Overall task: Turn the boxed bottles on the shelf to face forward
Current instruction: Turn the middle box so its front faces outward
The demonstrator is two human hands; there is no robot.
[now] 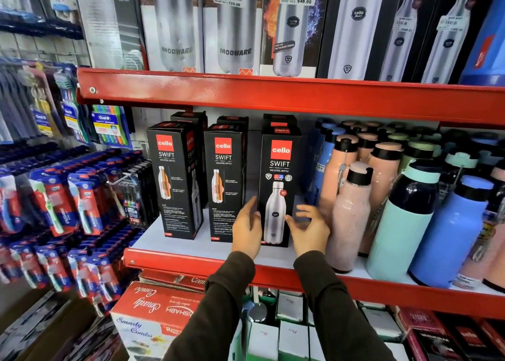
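Both hands are open, gripping nothing. The tall black cardboard bottle box with a silver bottle printed on its front stands upright between the left hand and the right hand, its long axis vertical; the left fingertips seem to touch its edge, though blur makes this uncertain. Left of the grip, the nearest black box showing an orange cutaway bottle looks unturned, nearer the left hand. Right of the grip, a speckled pink plastic bottle crowds close.

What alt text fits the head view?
Both hands, left hand and right hand, open around the rightmost black bottle box on a red-edged shelf. Two similar boxes stand left; loose coloured bottles crowd the right.
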